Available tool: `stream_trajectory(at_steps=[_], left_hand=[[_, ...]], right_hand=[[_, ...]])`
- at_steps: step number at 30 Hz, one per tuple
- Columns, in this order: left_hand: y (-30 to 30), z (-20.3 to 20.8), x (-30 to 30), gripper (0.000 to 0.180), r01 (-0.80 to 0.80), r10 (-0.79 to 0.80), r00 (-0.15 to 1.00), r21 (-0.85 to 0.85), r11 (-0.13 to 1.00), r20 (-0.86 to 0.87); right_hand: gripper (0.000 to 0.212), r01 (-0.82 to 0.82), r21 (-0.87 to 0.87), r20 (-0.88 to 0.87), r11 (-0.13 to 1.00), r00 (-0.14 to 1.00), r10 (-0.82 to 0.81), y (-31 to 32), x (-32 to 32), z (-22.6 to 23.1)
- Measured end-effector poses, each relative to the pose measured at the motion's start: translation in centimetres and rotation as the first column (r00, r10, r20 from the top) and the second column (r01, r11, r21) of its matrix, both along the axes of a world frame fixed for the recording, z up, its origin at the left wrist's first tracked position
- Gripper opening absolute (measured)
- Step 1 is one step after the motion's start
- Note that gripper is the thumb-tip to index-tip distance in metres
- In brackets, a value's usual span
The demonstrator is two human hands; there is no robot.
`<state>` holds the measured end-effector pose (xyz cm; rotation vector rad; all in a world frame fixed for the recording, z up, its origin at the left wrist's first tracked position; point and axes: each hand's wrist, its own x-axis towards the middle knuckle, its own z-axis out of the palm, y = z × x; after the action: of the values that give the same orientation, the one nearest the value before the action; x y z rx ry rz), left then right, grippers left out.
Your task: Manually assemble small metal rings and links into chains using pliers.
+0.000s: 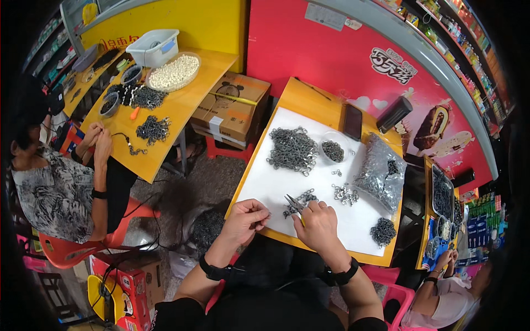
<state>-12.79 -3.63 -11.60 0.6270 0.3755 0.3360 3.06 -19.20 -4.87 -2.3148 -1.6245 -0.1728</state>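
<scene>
The white sheet point(309, 187) over the yellow table point(309, 96) is the work surface, and it takes up most of the space beyond both hands. Farthest from the grip lies the big heap of dark metal chain links point(292, 149); to the right of it, past the right hand, sits a clear bag of more links point(381, 174), with a small clear dish of rings point(333, 150) between the two.

Nearer, just beyond the knuckles of the right hand point(319, 225), a loose scatter of small silvery rings point(345, 193) lies within easy reach, and a small dark coil of chain point(382, 231) rests to the right of the wrist.

The right hand is closed around a pair of small pliers point(294, 203), whose tips point up and left from the fist toward a short piece of chain point(301, 199) lying directly at the tips. The left hand point(245, 219) is curled with fingertips pinched together just left of the pliers; whatever it pinches is too small to make out, so I cannot tell if it has a ring.

To do this well, I judge that the two hands should stay close, the pinched piece steadied low over the sheet, and the plier tips should take only one link, squeezing gently so it closes without twisting.
</scene>
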Motion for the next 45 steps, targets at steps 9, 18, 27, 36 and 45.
stream_trajectory(at_steps=[9, 18, 27, 36, 45], left_hand=[[-0.2, 0.1, -0.1, 0.007, -0.038, 0.055, 0.983, 0.100, 0.994, -0.174], [-0.5, 0.3, 0.2, 0.007, -0.064, 0.079, 0.980, 0.090, 0.994, -0.183], [-0.4, 0.0, 0.3, 0.006, -0.064, 0.084, 0.980, 0.114, 0.991, -0.179], [-0.5, 0.3, 0.3, 0.004, -0.072, 0.091, 0.976, 0.102, 0.992, -0.199], [-2.1, 2.1, 2.1, 0.004, -0.010, 0.003, 0.996, -0.071, 0.997, -0.085]], right_hand=[[0.022, 0.022, -0.131, -0.017, 0.991, 1.000, -0.024, -2.0, -0.9, -0.6], [0.013, -0.022, -0.166, 0.099, 0.986, 0.994, 0.039, -1.0, -1.8, -0.6], [0.007, -0.126, -0.396, 0.333, 0.910, 0.903, 0.270, 0.5, -0.5, 0.9], [0.008, -0.220, -0.427, 0.305, 0.877, 0.878, 0.369, 0.6, 0.6, 1.1], [0.015, -0.050, -0.020, 0.062, 0.999, 0.997, 0.051, -3.0, -2.3, 2.3]])
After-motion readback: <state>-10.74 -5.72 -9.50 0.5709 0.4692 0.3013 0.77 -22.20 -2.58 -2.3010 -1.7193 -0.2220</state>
